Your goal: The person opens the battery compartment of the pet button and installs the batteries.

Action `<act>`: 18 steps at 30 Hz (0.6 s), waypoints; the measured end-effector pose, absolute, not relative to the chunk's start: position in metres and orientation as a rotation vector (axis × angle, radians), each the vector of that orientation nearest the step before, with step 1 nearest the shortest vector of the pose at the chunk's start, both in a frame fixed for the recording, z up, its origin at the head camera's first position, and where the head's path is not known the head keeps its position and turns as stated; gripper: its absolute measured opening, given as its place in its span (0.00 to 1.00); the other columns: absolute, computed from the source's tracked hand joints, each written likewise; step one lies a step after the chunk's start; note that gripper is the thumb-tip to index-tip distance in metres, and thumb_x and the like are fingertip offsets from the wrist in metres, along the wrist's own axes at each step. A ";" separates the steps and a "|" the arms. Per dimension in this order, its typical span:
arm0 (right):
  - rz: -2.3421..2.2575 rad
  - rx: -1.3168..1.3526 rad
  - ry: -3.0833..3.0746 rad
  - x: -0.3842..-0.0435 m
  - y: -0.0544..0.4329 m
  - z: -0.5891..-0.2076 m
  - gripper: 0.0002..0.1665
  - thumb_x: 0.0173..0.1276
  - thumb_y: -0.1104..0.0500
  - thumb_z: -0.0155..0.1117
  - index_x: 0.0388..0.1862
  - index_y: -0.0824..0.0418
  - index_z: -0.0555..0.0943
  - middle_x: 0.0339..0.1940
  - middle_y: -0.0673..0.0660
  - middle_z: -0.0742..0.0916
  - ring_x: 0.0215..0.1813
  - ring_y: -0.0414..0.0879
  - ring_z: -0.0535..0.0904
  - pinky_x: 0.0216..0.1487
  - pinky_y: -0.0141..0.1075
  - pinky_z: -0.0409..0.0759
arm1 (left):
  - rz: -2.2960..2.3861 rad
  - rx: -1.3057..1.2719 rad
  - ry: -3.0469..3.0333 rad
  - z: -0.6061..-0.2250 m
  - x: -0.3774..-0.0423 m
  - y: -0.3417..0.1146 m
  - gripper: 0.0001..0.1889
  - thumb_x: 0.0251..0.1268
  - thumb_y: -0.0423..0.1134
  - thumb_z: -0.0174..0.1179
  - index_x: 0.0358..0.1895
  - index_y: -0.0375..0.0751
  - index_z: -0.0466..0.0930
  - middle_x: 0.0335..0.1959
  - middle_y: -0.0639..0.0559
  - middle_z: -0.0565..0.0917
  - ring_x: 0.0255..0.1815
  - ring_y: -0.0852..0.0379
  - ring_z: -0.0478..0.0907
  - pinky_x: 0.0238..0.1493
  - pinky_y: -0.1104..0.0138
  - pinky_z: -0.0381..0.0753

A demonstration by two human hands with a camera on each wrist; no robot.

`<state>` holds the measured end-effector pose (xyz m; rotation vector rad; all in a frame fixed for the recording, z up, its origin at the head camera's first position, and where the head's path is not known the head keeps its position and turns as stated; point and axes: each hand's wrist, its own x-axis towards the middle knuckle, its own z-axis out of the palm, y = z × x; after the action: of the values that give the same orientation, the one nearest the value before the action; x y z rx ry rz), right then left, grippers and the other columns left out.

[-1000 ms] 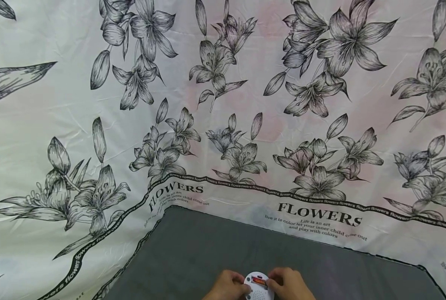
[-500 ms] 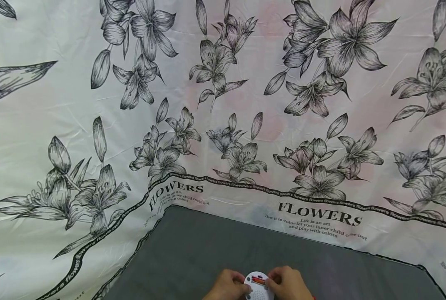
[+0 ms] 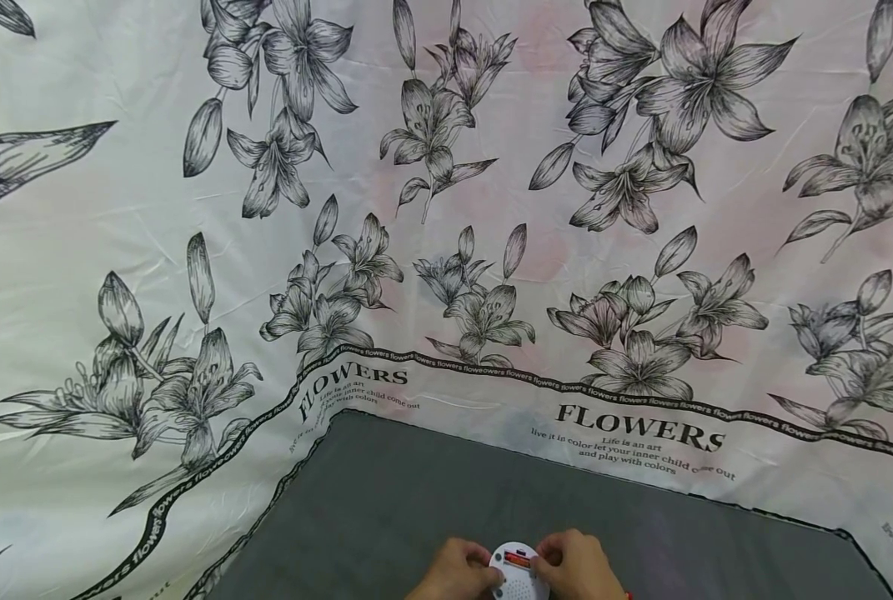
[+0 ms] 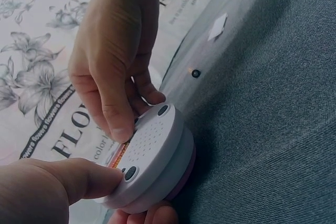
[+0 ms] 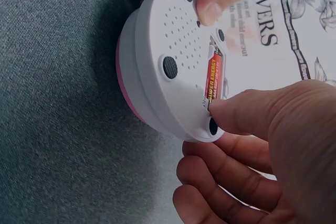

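Observation:
A round white device [image 3: 519, 587] with a pink rim is held with its underside showing, close over the grey cloth. That underside has small speaker holes, black rubber feet and a slot with a red AAA battery [image 5: 214, 74] in it. My left hand [image 3: 454, 571] grips one side, thumb on the flat face and fingers beneath, as the left wrist view shows. On the opposite side, my right hand [image 3: 577, 567] pinches the edge. Its thumb [image 5: 236, 111] presses at one end of the battery and its fingers [image 5: 220, 177] are curled behind the rim.
The grey cloth surface [image 3: 416, 483] is bordered by a white floral-print sheet [image 3: 484, 400] that rises at the back and left. In the left wrist view, a small white flat piece [image 4: 218, 27] and a small black-ended object [image 4: 196, 73] lie on the cloth beyond the device.
My right hand has moved up very slightly and its thumb a little left. The red battery looks straighter in the slot. My left hand keeps its hold on the device.

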<state>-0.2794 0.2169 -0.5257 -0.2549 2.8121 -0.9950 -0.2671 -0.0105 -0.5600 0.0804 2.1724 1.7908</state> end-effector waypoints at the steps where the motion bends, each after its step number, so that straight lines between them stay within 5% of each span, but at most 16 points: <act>1: -0.992 -0.261 2.811 -0.280 0.217 -0.526 0.07 0.70 0.57 0.77 0.36 0.60 0.91 0.29 0.47 0.91 0.33 0.41 0.85 0.37 0.44 0.85 | 1.790 0.081 2.174 -0.559 -0.267 -0.010 0.05 0.67 0.30 0.69 0.43 0.34 0.88 0.31 0.49 0.90 0.33 0.55 0.88 0.37 0.63 0.86; 18: -0.979 -0.398 2.835 -0.282 0.249 -0.507 0.03 0.71 0.58 0.78 0.40 0.56 0.92 0.36 0.48 0.92 0.37 0.43 0.87 0.38 0.42 0.85 | 1.778 0.053 2.140 -0.556 -0.267 -0.011 0.03 0.67 0.30 0.69 0.40 0.35 0.88 0.28 0.52 0.87 0.29 0.60 0.83 0.37 0.64 0.83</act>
<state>-0.2822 0.2487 -0.5067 -0.3985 2.8353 -0.9793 -0.2674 -0.0108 -0.5562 0.0534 2.1397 1.7777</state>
